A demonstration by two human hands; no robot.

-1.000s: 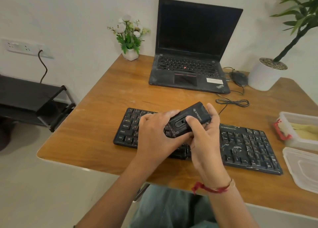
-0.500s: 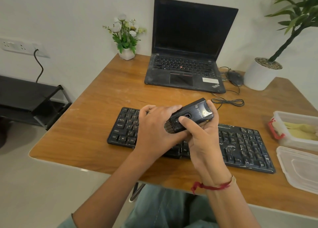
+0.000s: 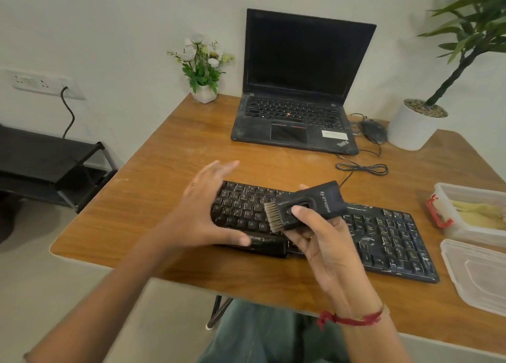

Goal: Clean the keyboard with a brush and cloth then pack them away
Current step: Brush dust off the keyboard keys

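Right hand (image 3: 323, 242) grips brush (image 3: 309, 206) above keyboard (image 3: 383, 234) middle, thumb on its slider; bristles (image 3: 272, 216) now out. Left hand (image 3: 202, 206) has let go, fingers spread wide over keyboard's left end. Sweeping can likely start. Wooden counter (image 3: 164, 198); tub (image 3: 449, 190) with yellow cloth (image 3: 476, 212) right of keyboard, laptop (image 3: 295, 116) behind it.

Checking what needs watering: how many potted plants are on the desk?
2. A small pot of flowers stands left of the laptop; a larger leafy plant in a white pot stands at the far right. None seems hidden.
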